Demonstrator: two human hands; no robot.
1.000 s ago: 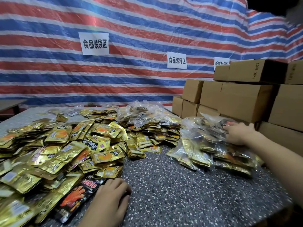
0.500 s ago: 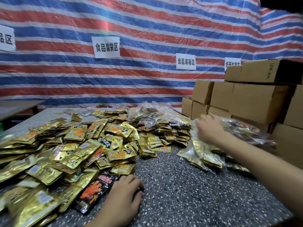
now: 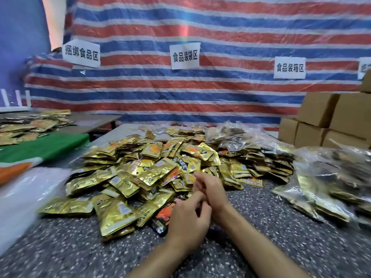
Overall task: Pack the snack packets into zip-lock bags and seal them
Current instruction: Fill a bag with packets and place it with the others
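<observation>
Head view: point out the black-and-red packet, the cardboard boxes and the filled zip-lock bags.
black-and-red packet point(image 3: 163, 217), head view, its orange print.
cardboard boxes point(image 3: 318, 109), head view, front face of one box.
filled zip-lock bags point(image 3: 325, 177), head view, clear plastic in the pile's middle.

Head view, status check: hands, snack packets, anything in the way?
Left hand and right hand empty, touching, at the pile's near edge. Snack packets loose, heaped. Filled zip-lock bags at right. Nothing blocking the hands.

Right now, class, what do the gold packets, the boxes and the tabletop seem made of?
Gold packets: probably metallised foil film, glossy with creased glints. Boxes: likely cardboard, matte brown, folded edges. Tabletop: perhaps terrazzo or stone; dark, white-speckled.
</observation>
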